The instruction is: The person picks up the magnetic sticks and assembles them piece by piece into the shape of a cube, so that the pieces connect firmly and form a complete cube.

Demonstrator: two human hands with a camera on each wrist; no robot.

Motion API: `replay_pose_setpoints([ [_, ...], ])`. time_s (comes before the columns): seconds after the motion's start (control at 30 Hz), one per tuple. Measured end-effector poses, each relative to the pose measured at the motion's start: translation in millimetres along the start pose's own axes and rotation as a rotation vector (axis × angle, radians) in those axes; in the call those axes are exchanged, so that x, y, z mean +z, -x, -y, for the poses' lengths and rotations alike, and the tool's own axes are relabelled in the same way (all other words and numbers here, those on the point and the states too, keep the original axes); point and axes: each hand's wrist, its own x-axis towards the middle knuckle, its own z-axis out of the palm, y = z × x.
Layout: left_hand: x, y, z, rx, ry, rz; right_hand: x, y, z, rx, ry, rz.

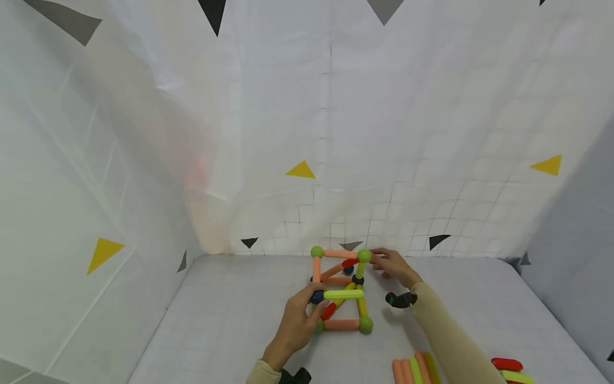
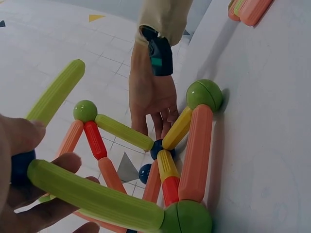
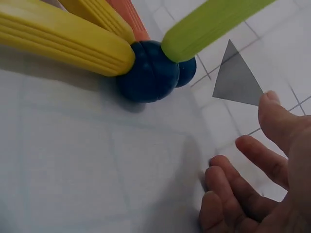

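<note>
From the head view, a frame of rods and balls [image 1: 340, 288] stands on the white gridded counter [image 1: 230, 320], near its back edge where the white cloth backdrop [image 1: 336, 133] begins. The left hand [image 1: 296, 322] grips the frame at its near left corner, fingers curled about a dark blue ball [image 1: 316, 297] where a lime green rod [image 1: 343, 294] joins. The right hand [image 1: 394, 266] reaches in from the right with fingers stretched toward the green ball [image 1: 364, 256] at the frame's far top corner (whether the fingertips touch it is hard to tell). Loose rods [image 1: 415, 369] lie at the near right edge. From the left wrist, the left hand's fingers [image 2: 34, 174] pinch the blue ball [image 2: 20, 165] and the lime rod [image 2: 95, 196], and the right hand [image 2: 153, 99] hangs beyond the frame, fingers down and relaxed. From the right wrist, the right hand [image 3: 257, 184] is spread and holds nothing, near a dark blue ball [image 3: 148, 70] that joins a yellow rod [image 3: 63, 41] and a green rod [image 3: 209, 24].
</note>
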Motion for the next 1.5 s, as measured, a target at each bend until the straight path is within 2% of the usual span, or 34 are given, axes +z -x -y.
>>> replay_pose_setpoints([
  [0.23,-1.0,-1.2,-1.1,0.002,0.001,0.008,-1.7,-18.0,7.2,0.013,0.069,0.083],
  [0.43,1.4,0.4,-0.7,-0.014,-0.014,0.018,4.7,-23.2,10.6,0.012,0.115,0.089],
  [0.6,1.2,0.2,0.9,0.007,-0.028,0.003,10.5,-24.7,15.8,-0.038,0.166,0.079],
  [0.73,0.9,-0.6,2.1,0.027,-0.044,-0.007,15.7,-29.0,17.9,-0.103,0.23,0.127],
  [0.83,1.2,-0.5,2.5,0.015,-0.034,-0.004,19.8,-32.5,18.3,-0.171,0.265,0.171],
  [1.03,1.9,-1.1,2.3,0.0,-0.028,0.001,23.6,-34.0,25.8,-0.295,0.337,0.204],
  [1.3,3.1,-0.6,2.7,0.007,-0.003,-0.009,28.6,-27.1,41.5,-0.356,0.314,0.324],
  [1.5,3.4,-0.8,3.0,0.018,-0.001,-0.013,32.9,-24.6,44.7,-0.347,0.32,0.284],
])
